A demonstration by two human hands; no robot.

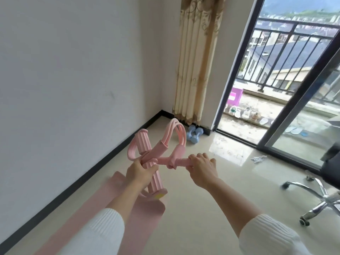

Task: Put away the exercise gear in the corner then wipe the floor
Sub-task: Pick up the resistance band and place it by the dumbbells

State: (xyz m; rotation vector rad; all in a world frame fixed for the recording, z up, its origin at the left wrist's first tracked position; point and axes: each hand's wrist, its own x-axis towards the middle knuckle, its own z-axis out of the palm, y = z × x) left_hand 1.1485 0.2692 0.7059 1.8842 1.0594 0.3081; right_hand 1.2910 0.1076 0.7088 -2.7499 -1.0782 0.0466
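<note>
Both hands hold a pink pedal puller (156,157) mid-air: left hand (138,171) clenched around its ribbed bar, right hand (201,169) clenched on its handle; blue dumbbells (194,134) lie in the corner at 12 o'clock, pink mat (103,214) on floor (202,208) at 7 o'clock

Bright, soft daylight from the glass door (276,74) on the right. Strong white glare on the glossy floor (230,153) just inside it. Only faint, soft shadows. Slightly overexposed outside. Clear wide-angle bending at the edges: door frame and wall (64,70) lean. Some motion blur on the pink mat (117,183) and white sleeves (95,234)
</note>
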